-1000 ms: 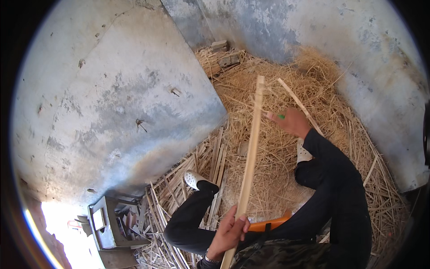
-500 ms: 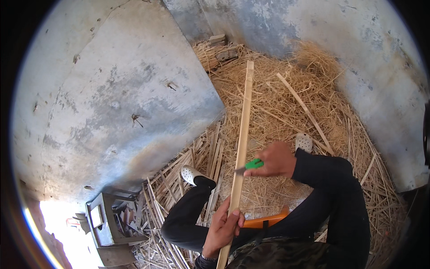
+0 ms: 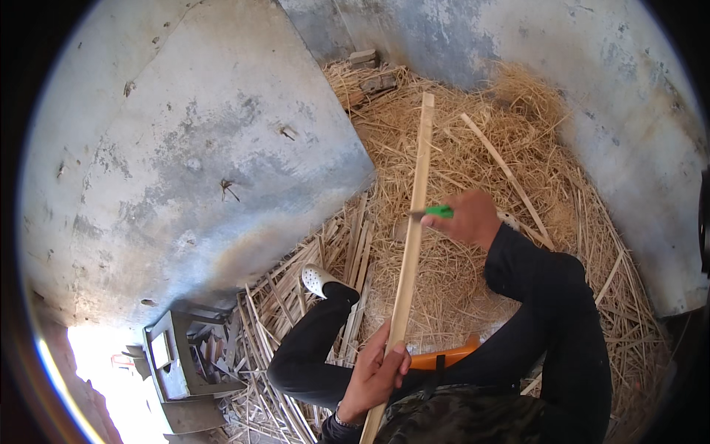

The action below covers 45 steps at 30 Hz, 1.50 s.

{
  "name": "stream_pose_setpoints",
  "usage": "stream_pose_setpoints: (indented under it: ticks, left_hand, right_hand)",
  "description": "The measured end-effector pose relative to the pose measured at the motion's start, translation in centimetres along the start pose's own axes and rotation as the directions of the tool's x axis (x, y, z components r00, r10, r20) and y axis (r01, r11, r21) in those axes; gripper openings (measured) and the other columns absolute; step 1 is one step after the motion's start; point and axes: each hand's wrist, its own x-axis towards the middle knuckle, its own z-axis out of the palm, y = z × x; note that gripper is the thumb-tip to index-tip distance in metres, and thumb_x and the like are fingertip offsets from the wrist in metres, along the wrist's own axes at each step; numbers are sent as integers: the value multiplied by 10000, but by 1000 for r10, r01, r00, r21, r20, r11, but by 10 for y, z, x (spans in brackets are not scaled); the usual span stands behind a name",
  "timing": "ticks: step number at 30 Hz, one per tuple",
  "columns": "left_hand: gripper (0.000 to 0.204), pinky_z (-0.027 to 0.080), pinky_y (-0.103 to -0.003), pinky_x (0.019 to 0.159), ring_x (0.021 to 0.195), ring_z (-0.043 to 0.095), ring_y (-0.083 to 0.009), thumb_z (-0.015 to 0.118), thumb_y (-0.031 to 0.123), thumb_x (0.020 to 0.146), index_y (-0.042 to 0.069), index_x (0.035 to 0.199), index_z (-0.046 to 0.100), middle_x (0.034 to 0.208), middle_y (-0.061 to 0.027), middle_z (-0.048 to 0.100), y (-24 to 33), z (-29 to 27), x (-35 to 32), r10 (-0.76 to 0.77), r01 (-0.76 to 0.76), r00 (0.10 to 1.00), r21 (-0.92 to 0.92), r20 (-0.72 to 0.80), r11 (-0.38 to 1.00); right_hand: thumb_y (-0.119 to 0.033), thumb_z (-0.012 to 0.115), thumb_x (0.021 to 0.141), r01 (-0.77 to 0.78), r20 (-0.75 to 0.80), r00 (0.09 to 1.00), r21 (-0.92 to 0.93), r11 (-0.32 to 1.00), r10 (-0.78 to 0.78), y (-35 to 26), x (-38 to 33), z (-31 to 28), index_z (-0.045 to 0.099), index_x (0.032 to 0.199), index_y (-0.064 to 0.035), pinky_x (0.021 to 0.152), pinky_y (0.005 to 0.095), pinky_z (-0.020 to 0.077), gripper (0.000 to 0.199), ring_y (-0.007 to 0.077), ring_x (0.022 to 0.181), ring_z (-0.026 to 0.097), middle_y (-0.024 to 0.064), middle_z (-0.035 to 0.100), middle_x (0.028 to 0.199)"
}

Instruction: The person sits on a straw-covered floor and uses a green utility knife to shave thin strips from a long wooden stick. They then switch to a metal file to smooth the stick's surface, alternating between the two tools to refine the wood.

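A long, pale split-bamboo strip (image 3: pixel 414 251) runs from my lap up over the shavings, its far end raised to the upper middle. Low in the view, my left hand (image 3: pixel 379 370) is wrapped round its near part, thumb on top. My right hand (image 3: pixel 470 216) grips a knife by its green handle (image 3: pixel 439 212). The short dark blade (image 3: pixel 418 215) lies across the strip about midway along, touching it. Most of the handle is hidden within my right fist.
Curly shavings (image 3: pixel 473 163) cover the floor ahead. Another strip (image 3: pixel 506 172) lies on them at the right. Split sticks (image 3: pixel 347 259) are piled left, beside a wooden cabinet (image 3: pixel 174 362). Under my legs is an orange seat (image 3: pixel 462 354). Weathered walls (image 3: pixel 185 148) stand left and right.
My right hand has slid the knife up along the strip, away from my left hand. The strip's far end has shifted slightly right. My left hand keeps its hold.
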Motion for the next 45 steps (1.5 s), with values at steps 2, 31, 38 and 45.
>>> stream_pose_setpoints:
  ticks: [2, 31, 38, 45]
  left_hand:
    - [507, 379, -177, 485, 531, 433, -42, 433, 150, 1013, 44, 1486, 283, 684, 14, 480, -2, 1, 3, 0, 0, 999, 0, 35, 1000]
    - [509, 464, -258, 628, 633, 539, -96, 466, 62, 925, 5, 1426, 397, 678, -46, 543, -3, 3, 2, 106, -23, 986, 521, -131, 853]
    - [502, 455, -390, 518, 519, 596, -358, 534, 75, 892, -5, 1379, 443, 587, -199, 550, -12, 2, 4, 370, -206, 922, 658, -118, 724]
    - [478, 462, -405, 517, 529, 603, -368, 543, 59, 880, -28, 1344, 467, 592, -201, 556, -2, 1, 5, 372, -152, 920, 761, -126, 631]
  right_hand:
    - [-818, 439, 798, -79, 41, 996, 12, 997, 78, 9, 0, -3, 585, 519, -103, 360, 358, 361, 782, 188, 350, 467, 34, 431, 410]
    - [-857, 344, 800, -173, 287, 943, -2, 985, 167, -1, -5, 12, 497, 458, -72, 417, 443, 419, 870, 257, 405, 538, 86, 415, 397]
    - [-883, 357, 763, -200, 250, 952, 67, 978, 177, 4, 0, 18, 712, 643, -90, 423, 399, 443, 877, 233, 404, 555, 81, 486, 411]
    - [-861, 314, 805, 31, 136, 990, 121, 992, -47, -23, -27, 36, 614, 540, -97, 376, 368, 359, 862, 174, 362, 448, 33, 389, 392]
